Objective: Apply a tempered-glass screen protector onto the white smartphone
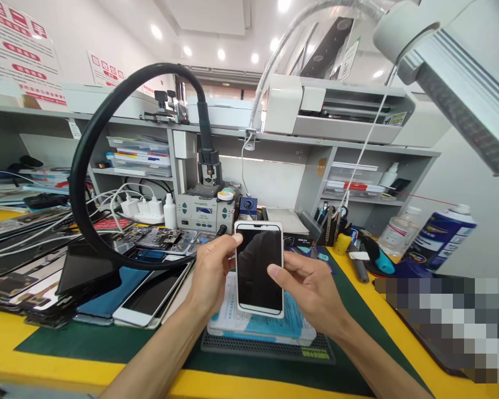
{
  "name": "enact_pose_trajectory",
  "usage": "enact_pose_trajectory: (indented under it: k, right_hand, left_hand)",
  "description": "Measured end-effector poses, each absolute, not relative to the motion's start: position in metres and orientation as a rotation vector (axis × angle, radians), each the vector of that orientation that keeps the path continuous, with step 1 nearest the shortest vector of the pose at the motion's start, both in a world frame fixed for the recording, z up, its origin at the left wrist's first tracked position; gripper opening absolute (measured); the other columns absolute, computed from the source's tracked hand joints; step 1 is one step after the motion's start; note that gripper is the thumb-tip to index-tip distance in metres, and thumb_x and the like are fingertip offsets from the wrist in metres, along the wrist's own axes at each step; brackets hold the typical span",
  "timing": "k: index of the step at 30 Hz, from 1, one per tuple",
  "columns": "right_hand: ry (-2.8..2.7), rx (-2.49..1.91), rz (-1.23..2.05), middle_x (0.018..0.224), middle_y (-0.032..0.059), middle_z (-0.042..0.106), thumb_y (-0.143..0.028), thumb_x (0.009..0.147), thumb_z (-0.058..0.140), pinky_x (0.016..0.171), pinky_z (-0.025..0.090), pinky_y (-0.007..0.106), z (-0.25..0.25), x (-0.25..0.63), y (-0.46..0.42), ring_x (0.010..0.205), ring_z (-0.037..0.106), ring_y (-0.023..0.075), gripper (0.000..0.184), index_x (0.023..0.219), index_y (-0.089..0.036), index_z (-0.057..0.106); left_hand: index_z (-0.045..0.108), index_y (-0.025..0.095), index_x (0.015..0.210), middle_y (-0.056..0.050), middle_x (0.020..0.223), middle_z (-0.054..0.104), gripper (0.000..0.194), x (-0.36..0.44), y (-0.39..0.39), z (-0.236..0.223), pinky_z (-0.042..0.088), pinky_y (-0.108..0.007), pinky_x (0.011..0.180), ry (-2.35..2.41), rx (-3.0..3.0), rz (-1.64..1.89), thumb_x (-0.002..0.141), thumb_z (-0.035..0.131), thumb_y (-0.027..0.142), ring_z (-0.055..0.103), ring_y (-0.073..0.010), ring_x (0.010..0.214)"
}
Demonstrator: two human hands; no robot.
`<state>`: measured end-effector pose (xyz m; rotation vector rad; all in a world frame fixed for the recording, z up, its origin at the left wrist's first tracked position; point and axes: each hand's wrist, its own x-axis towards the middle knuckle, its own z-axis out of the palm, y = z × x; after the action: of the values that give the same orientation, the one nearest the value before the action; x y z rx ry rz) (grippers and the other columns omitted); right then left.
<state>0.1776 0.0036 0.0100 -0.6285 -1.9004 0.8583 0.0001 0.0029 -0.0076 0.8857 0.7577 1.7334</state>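
A white phone (260, 271) with a dark screen is held upright above the bench, its face toward me. My left hand (216, 263) grips its left edge, with the thumb at the upper left corner. Against the right edge, my right hand (310, 282) is closed, the thumb lying over the screen and the fingers behind. Below the phone lies a blue and white box (270, 331) on a black perforated mat (266, 348). Whatever the fingertips touch on the back is hidden.
Several phones and screens, including a white-framed one (149, 296), cover the left side. A hot-air station (203, 210) with a looping black hose (77, 166) stands behind. At right are a spray can (441, 235), a clear bottle (399, 230) and a tool holder (328, 224). A lamp (461, 83) hangs overhead.
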Motion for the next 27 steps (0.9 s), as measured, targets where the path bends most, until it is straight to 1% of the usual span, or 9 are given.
enact_pose_trajectory:
  k: [2,7,13,15,17,20,22,25,27]
  right_hand:
    - [-1.910,-0.630,0.868,0.065,-0.0033,0.040,-0.027,0.096,0.058,0.055,0.030,0.024,0.0104,0.1772,0.0030,0.062,0.033,0.0107,0.030,0.068,-0.017,0.052]
    - [-1.913,-0.654,0.947,0.066,-0.0030,0.038,-0.031,0.096,0.057,0.057,0.028,0.026,0.0096,0.1783,0.0029,0.063,0.032,0.0114,0.033,0.067,-0.018,0.049]
    - [-1.875,-0.664,1.045,0.061,-0.0051,0.028,-0.033,0.094,0.060,0.052,0.023,0.026,0.0092,0.1787,0.0067,0.057,0.026,0.0100,0.044,0.060,-0.020,0.036]
    - [-1.863,-0.686,1.103,0.060,-0.0050,0.030,-0.035,0.093,0.061,0.052,0.024,0.026,0.0102,0.1789,0.0071,0.057,0.027,0.0099,0.042,0.061,-0.019,0.040]
    - [-1.845,-0.722,1.176,0.061,-0.0042,0.036,-0.038,0.093,0.062,0.052,0.027,0.026,0.0115,0.1793,0.0072,0.057,0.032,0.0106,0.037,0.064,-0.018,0.049]
    - [-1.818,-0.729,1.271,0.065,-0.0015,0.047,-0.042,0.091,0.064,0.055,0.034,0.026,0.0135,0.1795,0.0074,0.061,0.041,0.0127,0.029,0.077,-0.016,0.064]
    - [-1.802,-0.709,1.326,0.068,0.0002,0.053,-0.043,0.089,0.066,0.056,0.036,0.027,0.0145,0.1792,0.0078,0.063,0.045,0.0138,0.027,0.084,-0.016,0.068]
    - [-1.798,-0.697,1.339,0.066,-0.0008,0.050,-0.043,0.089,0.067,0.054,0.034,0.026,0.0151,0.1790,0.0087,0.061,0.041,0.0129,0.027,0.080,-0.017,0.067]
    - [-1.820,-0.702,1.289,0.061,-0.0031,0.041,-0.042,0.089,0.067,0.052,0.029,0.026,0.0146,0.1793,0.0096,0.057,0.034,0.0112,0.029,0.074,-0.017,0.064]
  left_hand:
    - [0.054,0.019,0.056,0.005,0.058,0.040,0.033,-0.0001,0.0038,-0.0069,0.035,-0.023,0.052,0.766,0.861,1.750,0.075,0.076,0.034,0.038,-0.0115,0.057]
    - [0.048,0.020,0.053,0.006,0.055,0.036,0.038,-0.0004,0.0052,-0.0049,0.034,-0.023,0.049,0.799,0.792,1.767,0.071,0.078,0.033,0.034,-0.0098,0.053]
    - [0.056,0.019,0.056,0.004,0.054,0.048,0.030,-0.0010,0.0063,-0.0056,0.035,-0.023,0.048,0.827,0.769,1.732,0.072,0.076,0.036,0.042,-0.0109,0.051]
    - [0.057,0.019,0.057,0.004,0.055,0.052,0.029,-0.0011,0.0063,-0.0045,0.037,-0.023,0.048,0.830,0.754,1.719,0.072,0.076,0.035,0.045,-0.0112,0.051]
    - [0.057,0.019,0.057,0.004,0.055,0.054,0.029,-0.0012,0.0063,-0.0032,0.039,-0.022,0.048,0.835,0.738,1.712,0.071,0.075,0.035,0.048,-0.0114,0.051]
    - [0.060,0.019,0.059,0.002,0.056,0.060,0.025,-0.0012,0.0070,-0.0023,0.040,-0.023,0.047,0.841,0.733,1.694,0.072,0.075,0.034,0.053,-0.0133,0.052]
    - [0.061,0.018,0.060,0.001,0.057,0.062,0.024,-0.0013,0.0075,-0.0024,0.040,-0.024,0.046,0.842,0.739,1.683,0.073,0.074,0.035,0.056,-0.0147,0.052]
    - [0.062,0.019,0.059,0.001,0.056,0.062,0.025,-0.0015,0.0074,-0.0027,0.040,-0.024,0.046,0.844,0.753,1.675,0.074,0.073,0.035,0.055,-0.0146,0.051]
    - [0.063,0.018,0.060,0.002,0.055,0.062,0.024,-0.0018,0.0067,-0.0021,0.041,-0.024,0.046,0.851,0.763,1.676,0.074,0.074,0.035,0.054,-0.0139,0.049]
